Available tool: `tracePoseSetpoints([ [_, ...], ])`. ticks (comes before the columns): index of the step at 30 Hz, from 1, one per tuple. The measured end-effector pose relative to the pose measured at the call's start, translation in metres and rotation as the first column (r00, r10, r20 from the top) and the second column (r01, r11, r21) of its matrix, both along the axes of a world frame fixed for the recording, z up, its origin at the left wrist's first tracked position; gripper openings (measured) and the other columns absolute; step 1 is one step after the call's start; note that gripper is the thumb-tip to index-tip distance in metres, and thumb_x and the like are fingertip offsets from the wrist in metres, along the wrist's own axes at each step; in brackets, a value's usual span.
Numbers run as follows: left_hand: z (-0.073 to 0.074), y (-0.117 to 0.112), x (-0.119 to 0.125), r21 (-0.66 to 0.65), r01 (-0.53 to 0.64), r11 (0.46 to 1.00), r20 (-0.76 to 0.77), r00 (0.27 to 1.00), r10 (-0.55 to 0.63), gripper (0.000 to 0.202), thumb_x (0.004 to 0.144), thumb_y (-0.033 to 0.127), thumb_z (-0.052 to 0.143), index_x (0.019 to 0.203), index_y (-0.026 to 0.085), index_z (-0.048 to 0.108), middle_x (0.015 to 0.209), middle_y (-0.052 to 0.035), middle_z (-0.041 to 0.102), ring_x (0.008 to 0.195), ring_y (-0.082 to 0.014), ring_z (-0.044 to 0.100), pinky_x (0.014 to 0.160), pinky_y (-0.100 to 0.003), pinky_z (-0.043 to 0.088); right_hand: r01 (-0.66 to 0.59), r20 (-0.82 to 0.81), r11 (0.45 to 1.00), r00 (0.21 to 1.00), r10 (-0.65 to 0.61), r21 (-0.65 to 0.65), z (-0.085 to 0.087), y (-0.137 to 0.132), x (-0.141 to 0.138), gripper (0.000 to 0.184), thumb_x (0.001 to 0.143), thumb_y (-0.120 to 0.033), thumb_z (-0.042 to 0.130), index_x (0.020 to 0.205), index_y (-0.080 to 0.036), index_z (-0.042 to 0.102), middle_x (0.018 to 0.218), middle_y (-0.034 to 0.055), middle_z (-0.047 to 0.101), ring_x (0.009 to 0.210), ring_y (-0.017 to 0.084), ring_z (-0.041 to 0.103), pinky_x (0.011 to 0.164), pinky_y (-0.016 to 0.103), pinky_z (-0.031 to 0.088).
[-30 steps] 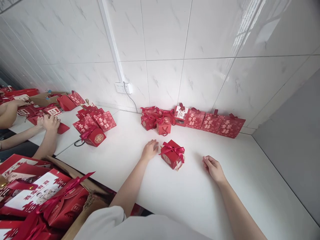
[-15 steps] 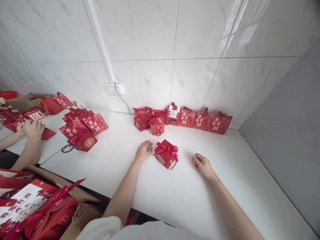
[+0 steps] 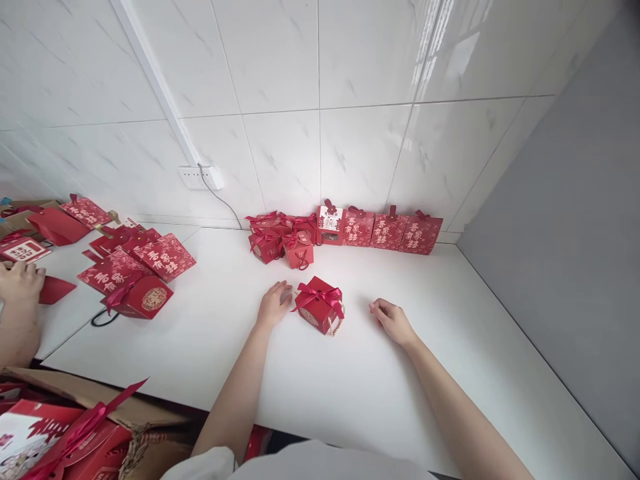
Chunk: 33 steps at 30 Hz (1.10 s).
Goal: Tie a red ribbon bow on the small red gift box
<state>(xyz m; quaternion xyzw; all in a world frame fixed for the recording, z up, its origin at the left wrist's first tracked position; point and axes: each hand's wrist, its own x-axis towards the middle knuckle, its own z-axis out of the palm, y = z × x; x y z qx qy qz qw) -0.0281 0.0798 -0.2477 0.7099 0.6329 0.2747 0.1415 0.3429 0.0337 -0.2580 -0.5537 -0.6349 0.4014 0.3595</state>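
Observation:
A red gift box point(image 3: 319, 308) with a dark pink ribbon bow on top and cream rope handles stands on the white table between my hands. My left hand point(image 3: 275, 303) rests just left of it, fingers stretched out, holding nothing and slightly apart from the box. On the other side, my right hand point(image 3: 394, 320) lies on the tabletop with its fingers curled in and thumb against the index finger. Nothing shows in it, and a gap separates it from the box.
Small ribboned boxes point(image 3: 299, 250) and printed red bags point(image 3: 389, 230) line the tiled wall. More red packages point(image 3: 150, 293) stand left, near a co-worker's hand point(image 3: 21, 283). An open carton point(image 3: 145, 420) of gift boxes sits at lower left. A grey partition point(image 3: 565, 253) bounds the right.
My view has turned a little to the right, so everything sits further left in the picture. Both hands and the gift box keep their places on the table.

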Motion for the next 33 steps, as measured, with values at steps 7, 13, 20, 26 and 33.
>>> tracePoseSetpoints([
  [7, -0.003, 0.004, -0.004, -0.017, 0.010, 1.000, 0.004, 1.000, -0.009, 0.036, 0.091, 0.036, 0.053, 0.123, 0.024, 0.064, 0.144, -0.0062, 0.053, 0.140, -0.0246, 0.042, 0.118, -0.044, 0.035, -0.011, -0.005, 1.000, 1.000, 0.011, 0.001, 0.001, 0.001, 0.001, 0.044, 0.093, -0.061, 0.046, 0.077, -0.021, 0.054, 0.057, -0.0035, 0.048, 0.055, 0.014, 0.039, 0.057, 0.027, 0.034],
  [13, -0.004, 0.005, -0.004, -0.025, 0.019, 1.000, 0.001, 1.000, -0.019, 0.037, 0.091, 0.038, 0.052, 0.124, 0.025, 0.064, 0.144, -0.0052, 0.053, 0.140, -0.0254, 0.042, 0.118, -0.045, 0.036, -0.005, -0.012, 1.000, 1.000, 0.005, -0.006, -0.001, 0.003, 0.002, 0.042, 0.093, -0.060, 0.046, 0.078, -0.021, 0.056, 0.057, -0.0034, 0.049, 0.054, 0.015, 0.039, 0.057, 0.027, 0.034],
  [20, -0.003, 0.003, -0.004, 0.027, 0.025, 0.999, 0.011, 1.000, -0.026, 0.032, 0.088, 0.034, 0.058, 0.118, 0.025, 0.065, 0.138, -0.0044, 0.058, 0.133, -0.0245, 0.049, 0.111, -0.040, 0.043, 0.010, -0.031, 1.000, 0.999, -0.010, 0.008, 0.000, 0.000, 0.000, 0.040, 0.091, -0.058, 0.049, 0.076, -0.021, 0.057, 0.056, -0.0035, 0.050, 0.052, 0.014, 0.040, 0.055, 0.026, 0.034],
  [26, 0.016, 0.007, 0.000, 0.221, -0.250, 0.943, 0.055, 0.968, 0.244, 0.026, 0.089, 0.040, 0.053, 0.074, 0.020, 0.056, 0.078, -0.0039, 0.058, 0.077, -0.0159, 0.056, 0.072, -0.027, 0.046, 0.282, -0.138, 0.952, 0.954, -0.265, 0.118, 0.011, 0.015, -0.003, 0.048, 0.087, -0.057, 0.050, 0.061, -0.022, 0.029, 0.056, -0.0050, 0.027, 0.054, 0.011, 0.026, 0.052, 0.026, 0.025],
  [33, 0.028, 0.047, 0.011, 0.191, -0.273, 0.943, 0.010, 0.961, 0.277, 0.039, 0.092, 0.037, 0.042, 0.057, 0.020, 0.036, 0.055, 0.0028, 0.035, 0.055, -0.0107, 0.036, 0.058, -0.021, 0.032, 0.398, -0.237, 0.914, 0.899, -0.369, 0.085, 0.011, 0.066, 0.004, 0.046, 0.081, -0.048, 0.051, 0.058, -0.024, 0.019, 0.053, -0.0048, 0.018, 0.050, 0.010, 0.017, 0.046, 0.028, 0.018],
])
